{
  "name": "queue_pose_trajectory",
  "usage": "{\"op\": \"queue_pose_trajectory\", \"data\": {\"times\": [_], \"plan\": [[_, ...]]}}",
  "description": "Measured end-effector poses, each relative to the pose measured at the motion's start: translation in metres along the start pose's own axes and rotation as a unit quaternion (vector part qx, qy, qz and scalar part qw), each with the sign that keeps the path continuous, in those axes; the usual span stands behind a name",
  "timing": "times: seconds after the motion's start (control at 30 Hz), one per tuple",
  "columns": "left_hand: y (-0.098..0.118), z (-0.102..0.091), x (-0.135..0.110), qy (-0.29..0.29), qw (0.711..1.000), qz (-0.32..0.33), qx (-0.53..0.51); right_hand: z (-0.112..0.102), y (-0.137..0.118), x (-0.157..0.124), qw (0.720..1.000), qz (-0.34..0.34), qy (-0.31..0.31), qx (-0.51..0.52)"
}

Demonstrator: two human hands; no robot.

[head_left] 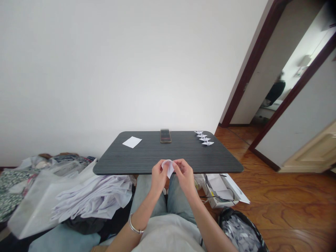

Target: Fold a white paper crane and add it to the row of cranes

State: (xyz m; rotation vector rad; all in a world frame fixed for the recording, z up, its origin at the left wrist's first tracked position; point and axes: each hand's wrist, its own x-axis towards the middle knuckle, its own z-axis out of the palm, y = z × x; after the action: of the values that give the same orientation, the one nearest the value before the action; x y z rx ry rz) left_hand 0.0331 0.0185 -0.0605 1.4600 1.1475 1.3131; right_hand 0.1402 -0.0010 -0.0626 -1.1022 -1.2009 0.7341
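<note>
A small piece of folded white paper (169, 169) is held between both hands just above the table's near edge. My left hand (159, 175) pinches its left side, and my right hand (184, 174) pinches its right side with thumb and fingers. The paper's upper edge curves open between the thumbs, while its lower end comes to a point. Several folded paper cranes (206, 139) stand in a slanting row at the table's back right. A stack or sheet of white square paper (132, 142) lies at the back left.
The dark table (147, 157) stands against a white wall. A phone (165, 135) rests at its back middle. Clothes (97, 196) are heaped at the left; a box (220, 190) and a black bag of paper scraps (240, 231) sit on the floor at right. Another person (275, 91) is beyond the doorway.
</note>
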Motion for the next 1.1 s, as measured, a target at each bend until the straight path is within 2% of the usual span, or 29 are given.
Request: {"op": "queue_pose_trajectory", "data": {"times": [0.17, 0.33, 0.43, 0.7, 1.1], "plan": [[0.003, -0.003, 0.001, 0.018, 1.000, 0.023, 0.009, 0.003, 0.005, -0.004, 0.990, 0.048, 0.021, 0.134], [0.006, -0.003, 0.000, 0.022, 0.998, 0.044, 0.031, 0.006, 0.003, -0.007, 0.971, 0.097, -0.060, 0.211], [0.007, -0.003, -0.002, 0.022, 0.997, 0.055, 0.045, 0.005, 0.001, -0.008, 0.960, 0.118, -0.081, 0.241], [0.008, -0.003, -0.005, 0.030, 0.993, 0.082, 0.080, 0.006, -0.001, -0.009, 0.949, 0.135, -0.094, 0.270], [0.009, -0.003, -0.006, 0.023, 0.995, 0.065, 0.071, 0.009, -0.006, -0.011, 0.959, 0.115, -0.094, 0.242]]}}
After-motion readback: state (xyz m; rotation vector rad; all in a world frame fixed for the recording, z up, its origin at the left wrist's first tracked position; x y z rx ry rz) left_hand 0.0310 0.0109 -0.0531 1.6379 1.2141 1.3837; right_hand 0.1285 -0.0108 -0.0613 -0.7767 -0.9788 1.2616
